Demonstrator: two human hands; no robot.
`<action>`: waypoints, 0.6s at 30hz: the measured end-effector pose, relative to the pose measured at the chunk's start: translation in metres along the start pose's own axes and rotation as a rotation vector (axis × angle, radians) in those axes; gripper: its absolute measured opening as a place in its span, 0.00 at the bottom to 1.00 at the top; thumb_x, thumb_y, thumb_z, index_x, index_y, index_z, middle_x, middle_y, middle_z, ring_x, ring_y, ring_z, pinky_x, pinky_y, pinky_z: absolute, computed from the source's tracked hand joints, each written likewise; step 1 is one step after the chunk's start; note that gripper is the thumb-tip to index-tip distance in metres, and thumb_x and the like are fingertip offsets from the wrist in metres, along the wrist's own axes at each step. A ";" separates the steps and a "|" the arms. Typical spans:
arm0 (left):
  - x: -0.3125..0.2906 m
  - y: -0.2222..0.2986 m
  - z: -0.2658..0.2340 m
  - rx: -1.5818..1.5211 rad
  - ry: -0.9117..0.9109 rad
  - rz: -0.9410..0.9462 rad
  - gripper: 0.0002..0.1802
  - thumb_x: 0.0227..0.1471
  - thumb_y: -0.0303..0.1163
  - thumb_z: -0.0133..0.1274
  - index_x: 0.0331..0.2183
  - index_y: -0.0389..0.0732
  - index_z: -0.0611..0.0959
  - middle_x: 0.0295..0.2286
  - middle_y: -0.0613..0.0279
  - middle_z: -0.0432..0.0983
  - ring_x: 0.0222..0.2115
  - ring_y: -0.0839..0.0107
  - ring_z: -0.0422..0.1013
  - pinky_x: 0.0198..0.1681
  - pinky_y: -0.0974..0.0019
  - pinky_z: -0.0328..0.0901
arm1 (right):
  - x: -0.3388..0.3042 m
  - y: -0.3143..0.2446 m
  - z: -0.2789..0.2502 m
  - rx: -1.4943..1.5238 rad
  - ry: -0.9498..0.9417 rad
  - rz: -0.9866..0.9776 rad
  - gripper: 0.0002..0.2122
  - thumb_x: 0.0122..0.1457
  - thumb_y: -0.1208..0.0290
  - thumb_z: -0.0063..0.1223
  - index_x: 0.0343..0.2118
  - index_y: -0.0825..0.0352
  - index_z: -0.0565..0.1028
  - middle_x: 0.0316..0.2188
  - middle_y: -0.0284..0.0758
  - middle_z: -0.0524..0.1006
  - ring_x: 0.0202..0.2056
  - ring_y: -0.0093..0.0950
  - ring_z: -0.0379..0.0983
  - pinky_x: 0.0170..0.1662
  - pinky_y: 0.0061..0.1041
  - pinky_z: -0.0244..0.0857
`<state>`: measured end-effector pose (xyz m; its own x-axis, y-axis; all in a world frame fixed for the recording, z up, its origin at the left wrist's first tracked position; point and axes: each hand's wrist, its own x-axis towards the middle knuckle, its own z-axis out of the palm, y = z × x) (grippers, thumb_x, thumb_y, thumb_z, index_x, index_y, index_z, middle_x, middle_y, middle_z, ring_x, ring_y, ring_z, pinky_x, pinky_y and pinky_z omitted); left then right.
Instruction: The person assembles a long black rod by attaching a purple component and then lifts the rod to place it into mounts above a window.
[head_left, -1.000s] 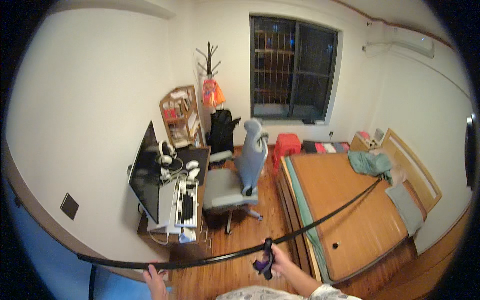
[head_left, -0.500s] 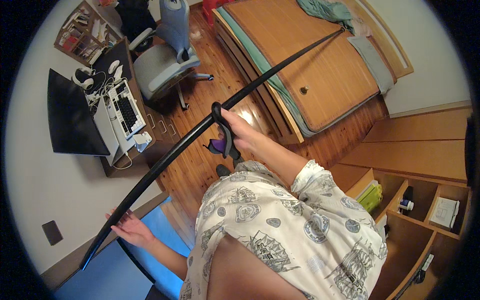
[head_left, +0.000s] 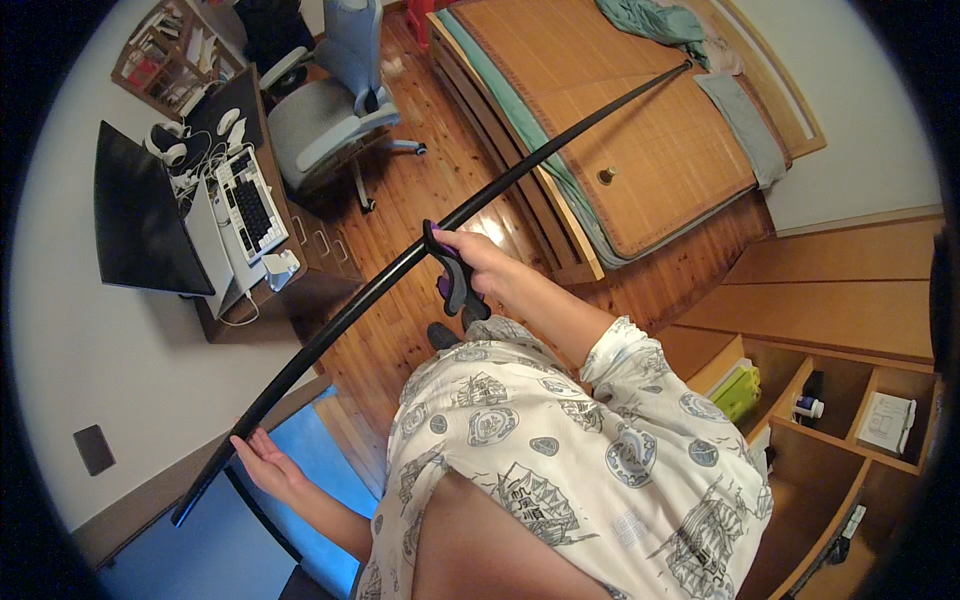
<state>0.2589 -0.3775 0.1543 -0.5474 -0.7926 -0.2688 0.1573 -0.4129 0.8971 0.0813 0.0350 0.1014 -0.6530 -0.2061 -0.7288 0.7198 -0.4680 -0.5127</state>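
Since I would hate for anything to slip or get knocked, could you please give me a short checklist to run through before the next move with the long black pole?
1. Right hand closed on the black and purple tool: ok.
2. Left hand wrapped around the long black pole: not ok; the palm looks open beside it.
3. Pole clear of the office chair: ok; they do not overlap in this view.
4. Far end clear of the bed: cannot tell; the pole crosses in front of it.
5. Near end clear of the wall: cannot tell from one view.
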 end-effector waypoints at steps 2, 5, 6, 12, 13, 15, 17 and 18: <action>-0.006 0.001 0.004 -0.007 -0.033 0.015 0.29 0.61 0.36 0.50 0.51 0.20 0.66 0.52 0.43 0.67 0.55 0.60 0.64 0.62 0.61 0.57 | -0.005 -0.001 0.002 0.029 0.017 0.044 0.14 0.58 0.57 0.56 0.28 0.63 0.72 0.21 0.32 0.69 0.18 0.28 0.65 0.18 0.31 0.62; 0.001 -0.003 -0.006 -0.028 -0.048 -0.008 0.29 0.60 0.37 0.51 0.51 0.21 0.66 0.51 0.43 0.68 0.54 0.61 0.65 0.61 0.62 0.58 | -0.002 0.004 -0.001 0.047 0.028 0.063 0.14 0.58 0.55 0.56 0.28 0.63 0.72 0.22 0.32 0.69 0.18 0.27 0.65 0.19 0.30 0.61; 0.005 -0.005 -0.010 -0.029 -0.047 -0.010 0.29 0.60 0.37 0.51 0.51 0.21 0.66 0.51 0.43 0.68 0.54 0.61 0.65 0.61 0.62 0.58 | 0.002 0.006 -0.004 0.033 0.022 0.040 0.15 0.58 0.55 0.56 0.28 0.63 0.72 0.22 0.32 0.69 0.19 0.27 0.65 0.20 0.30 0.62; 0.022 -0.021 -0.035 -0.074 -0.021 -0.062 0.30 0.56 0.38 0.56 0.50 0.23 0.69 0.49 0.46 0.67 0.50 0.63 0.66 0.58 0.63 0.61 | 0.009 0.011 -0.011 -0.001 -0.003 0.100 0.13 0.58 0.55 0.56 0.28 0.61 0.73 0.20 0.30 0.69 0.19 0.26 0.64 0.20 0.31 0.61; 0.021 -0.021 -0.035 -0.036 0.044 -0.065 0.31 0.56 0.38 0.57 0.50 0.23 0.69 0.48 0.46 0.67 0.50 0.63 0.66 0.57 0.63 0.61 | 0.010 0.011 -0.012 0.000 0.000 0.093 0.13 0.58 0.55 0.56 0.28 0.61 0.73 0.20 0.30 0.69 0.19 0.26 0.64 0.20 0.31 0.61; 0.018 -0.021 -0.031 -0.004 0.103 -0.076 0.31 0.55 0.39 0.58 0.49 0.23 0.69 0.48 0.47 0.67 0.49 0.63 0.66 0.57 0.63 0.62 | 0.011 0.011 -0.011 0.010 0.010 0.086 0.12 0.58 0.56 0.56 0.28 0.60 0.73 0.20 0.29 0.69 0.19 0.25 0.63 0.20 0.30 0.60; 0.015 -0.021 -0.027 0.010 0.120 -0.061 0.32 0.55 0.40 0.59 0.49 0.22 0.69 0.47 0.48 0.67 0.48 0.63 0.66 0.56 0.63 0.62 | 0.017 0.012 -0.014 0.006 0.019 0.059 0.12 0.58 0.56 0.55 0.28 0.60 0.73 0.20 0.29 0.70 0.19 0.25 0.63 0.21 0.29 0.59; 0.015 -0.022 -0.025 0.007 0.118 -0.063 0.32 0.55 0.40 0.59 0.49 0.22 0.69 0.47 0.48 0.67 0.48 0.63 0.66 0.56 0.63 0.62 | 0.017 0.011 -0.014 0.010 0.020 0.083 0.12 0.58 0.56 0.55 0.28 0.60 0.73 0.20 0.29 0.70 0.19 0.25 0.63 0.20 0.29 0.59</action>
<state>0.2681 -0.3918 0.1216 -0.4557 -0.8126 -0.3634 0.1195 -0.4604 0.8796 0.0811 0.0385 0.0766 -0.5862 -0.2274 -0.7776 0.7688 -0.4589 -0.4454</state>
